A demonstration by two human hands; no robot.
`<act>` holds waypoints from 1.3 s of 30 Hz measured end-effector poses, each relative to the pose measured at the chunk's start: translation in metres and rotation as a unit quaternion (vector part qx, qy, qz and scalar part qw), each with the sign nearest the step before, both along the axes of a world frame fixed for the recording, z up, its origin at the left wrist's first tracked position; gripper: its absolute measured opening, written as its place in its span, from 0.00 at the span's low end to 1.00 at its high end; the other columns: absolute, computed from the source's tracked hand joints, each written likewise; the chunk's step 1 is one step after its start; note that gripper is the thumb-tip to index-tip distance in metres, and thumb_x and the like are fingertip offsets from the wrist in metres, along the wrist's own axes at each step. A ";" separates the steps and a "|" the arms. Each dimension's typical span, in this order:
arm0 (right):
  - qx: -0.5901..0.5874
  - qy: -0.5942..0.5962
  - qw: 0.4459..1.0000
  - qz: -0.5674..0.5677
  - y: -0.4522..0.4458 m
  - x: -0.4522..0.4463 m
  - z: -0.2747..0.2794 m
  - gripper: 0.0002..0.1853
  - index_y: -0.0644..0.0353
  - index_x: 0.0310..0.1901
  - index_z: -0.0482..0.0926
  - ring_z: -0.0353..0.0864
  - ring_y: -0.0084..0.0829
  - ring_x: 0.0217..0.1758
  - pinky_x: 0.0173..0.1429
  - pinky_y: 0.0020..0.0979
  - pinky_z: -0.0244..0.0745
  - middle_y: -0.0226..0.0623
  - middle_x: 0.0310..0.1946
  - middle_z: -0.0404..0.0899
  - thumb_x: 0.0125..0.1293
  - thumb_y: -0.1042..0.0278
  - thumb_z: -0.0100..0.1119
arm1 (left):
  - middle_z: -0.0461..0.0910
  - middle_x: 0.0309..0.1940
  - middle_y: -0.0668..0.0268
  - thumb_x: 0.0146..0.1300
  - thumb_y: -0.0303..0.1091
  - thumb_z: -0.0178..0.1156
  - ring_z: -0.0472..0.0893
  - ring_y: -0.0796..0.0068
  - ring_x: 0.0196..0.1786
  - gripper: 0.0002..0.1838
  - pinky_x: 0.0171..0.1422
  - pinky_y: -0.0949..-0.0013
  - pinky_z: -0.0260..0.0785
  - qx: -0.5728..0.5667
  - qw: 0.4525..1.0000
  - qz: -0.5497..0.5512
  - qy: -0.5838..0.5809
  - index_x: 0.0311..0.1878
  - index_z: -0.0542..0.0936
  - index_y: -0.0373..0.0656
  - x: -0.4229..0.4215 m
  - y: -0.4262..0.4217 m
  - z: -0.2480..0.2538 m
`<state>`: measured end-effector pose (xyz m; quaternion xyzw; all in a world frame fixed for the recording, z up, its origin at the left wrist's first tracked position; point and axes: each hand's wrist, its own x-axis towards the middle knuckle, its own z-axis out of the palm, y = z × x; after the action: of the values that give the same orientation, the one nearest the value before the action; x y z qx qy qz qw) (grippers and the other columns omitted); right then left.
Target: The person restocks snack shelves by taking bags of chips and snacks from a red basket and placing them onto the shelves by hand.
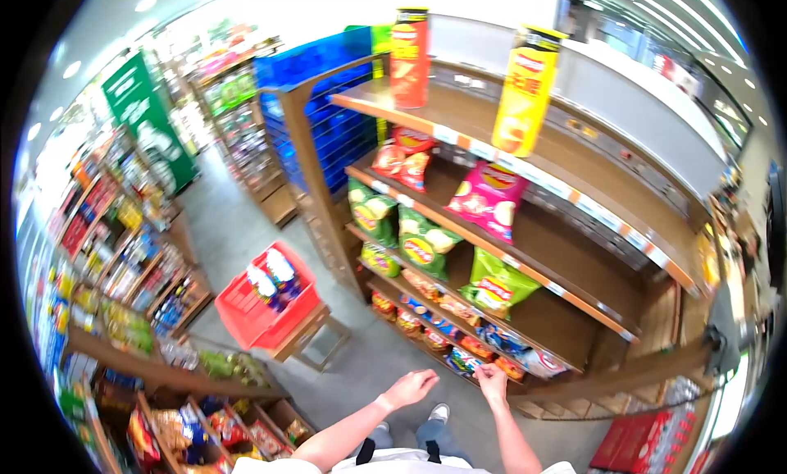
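Observation:
My left hand (411, 389) is held in front of my body with its fingers loosely curled together, and nothing shows in it. To its right, my right hand (492, 382) is raised with the fingers bent in, also with nothing visible in them. Both are apart from the goods, nearest to the lowest rows of snack bags (465, 360) on the brown shelf unit. Above stand a red chip canister (409, 60) and a yellow chip canister (527, 93). Below them lean a magenta chip bag (490, 200), a red chip bag (403, 159), a dark green chip bag (424, 244) and a lime green chip bag (497, 282).
A red shopping basket (233, 310) holding white-and-dark packages rests on a small wooden stool (330, 336) to the left. Stocked shelves line the left side. A red carton (631, 443) sits on the floor at lower right. A rope-like line crosses the right side.

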<state>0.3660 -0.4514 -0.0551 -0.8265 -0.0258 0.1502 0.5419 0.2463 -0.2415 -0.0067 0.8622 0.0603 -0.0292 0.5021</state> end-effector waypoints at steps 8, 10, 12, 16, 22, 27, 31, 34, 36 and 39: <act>0.053 0.041 0.978 0.197 0.121 0.020 0.025 0.19 0.65 0.26 0.80 0.79 0.20 0.21 0.29 0.22 0.71 0.34 0.18 0.80 0.66 0.56 0.59 | 0.81 0.32 0.57 0.61 0.30 0.59 0.82 0.67 0.37 0.07 0.42 0.65 0.75 -0.060 0.971 0.231 0.011 0.39 0.79 0.38 -0.060 0.064 0.038; 0.059 0.046 0.965 0.250 0.154 0.010 0.060 0.20 0.66 0.26 0.79 0.77 0.20 0.21 0.30 0.22 0.71 0.33 0.18 0.79 0.68 0.56 0.57 | 0.80 0.33 0.58 0.59 0.25 0.57 0.82 0.67 0.36 0.06 0.41 0.67 0.75 -0.011 0.953 0.299 -0.045 0.39 0.79 0.38 -0.082 0.084 0.035; 0.065 0.007 0.954 0.294 0.185 0.004 0.053 0.19 0.66 0.27 0.79 0.77 0.19 0.22 0.30 0.22 0.71 0.32 0.19 0.79 0.69 0.58 0.56 | 0.79 0.33 0.59 0.57 0.23 0.56 0.80 0.68 0.34 0.07 0.40 0.68 0.74 0.001 0.930 0.356 -0.087 0.39 0.79 0.39 -0.099 0.100 0.031; 0.050 -0.064 0.924 0.373 0.249 -0.020 0.053 0.12 0.66 0.34 0.81 0.81 0.22 0.28 0.38 0.24 0.77 0.35 0.25 0.83 0.68 0.65 0.55 | 0.78 0.28 0.63 0.59 0.26 0.56 0.77 0.78 0.30 0.06 0.38 0.71 0.72 -0.022 0.907 0.414 -0.079 0.39 0.80 0.40 -0.135 0.136 -0.011; 0.050 -0.058 0.888 0.453 0.329 -0.067 0.088 0.09 0.66 0.40 0.81 0.84 0.23 0.33 0.41 0.25 0.77 0.38 0.28 0.84 0.65 0.68 0.59 | 0.76 0.20 0.68 0.63 0.29 0.53 0.74 0.82 0.25 0.08 0.31 0.73 0.68 -0.123 0.873 0.469 -0.053 0.39 0.80 0.40 -0.158 0.193 -0.028; -0.068 -0.068 0.874 0.476 0.382 -0.092 0.112 0.15 0.66 0.35 0.82 0.83 0.23 0.29 0.36 0.27 0.75 0.38 0.25 0.84 0.62 0.59 0.62 | 0.78 0.23 0.66 0.67 0.41 0.51 0.76 0.79 0.28 0.15 0.34 0.71 0.69 -0.177 0.884 0.434 0.013 0.38 0.80 0.38 -0.166 0.244 -0.002; -0.048 -0.122 0.857 0.497 0.419 -0.102 0.101 0.12 0.67 0.38 0.81 0.84 0.31 0.34 0.42 0.32 0.78 0.44 0.30 0.84 0.62 0.64 0.60 | 0.80 0.26 0.63 0.65 0.41 0.55 0.78 0.77 0.30 0.16 0.36 0.69 0.71 -0.127 0.886 0.445 0.019 0.39 0.80 0.36 -0.172 0.271 -0.024; -0.059 -0.146 0.836 0.526 0.456 -0.092 0.077 0.13 0.66 0.43 0.80 0.84 0.33 0.39 0.46 0.33 0.78 0.45 0.35 0.84 0.63 0.65 0.59 | 0.81 0.27 0.59 0.63 0.39 0.57 0.79 0.74 0.30 0.15 0.36 0.66 0.72 -0.134 0.868 0.476 0.041 0.41 0.80 0.35 -0.178 0.294 -0.029; -0.087 -0.141 0.808 0.565 0.487 -0.083 0.056 0.13 0.66 0.43 0.80 0.84 0.39 0.42 0.49 0.35 0.77 0.48 0.36 0.83 0.62 0.66 0.59 | 0.81 0.34 0.52 0.61 0.35 0.56 0.81 0.60 0.39 0.12 0.45 0.61 0.73 -0.035 0.877 0.479 -0.015 0.39 0.79 0.35 -0.181 0.314 -0.051; -0.157 -0.299 0.643 0.687 0.533 -0.044 0.011 0.14 0.67 0.42 0.79 0.81 0.47 0.45 0.52 0.39 0.75 0.52 0.38 0.81 0.59 0.65 0.60 | 0.78 0.38 0.52 0.60 0.32 0.58 0.77 0.54 0.47 0.09 0.54 0.58 0.70 0.117 0.876 0.467 -0.043 0.38 0.77 0.36 -0.199 0.361 -0.052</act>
<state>0.3217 0.0812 -0.0446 -0.6434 -0.7234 0.2258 0.1080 0.0473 0.1192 -0.0592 0.7867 0.4370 0.2526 0.3554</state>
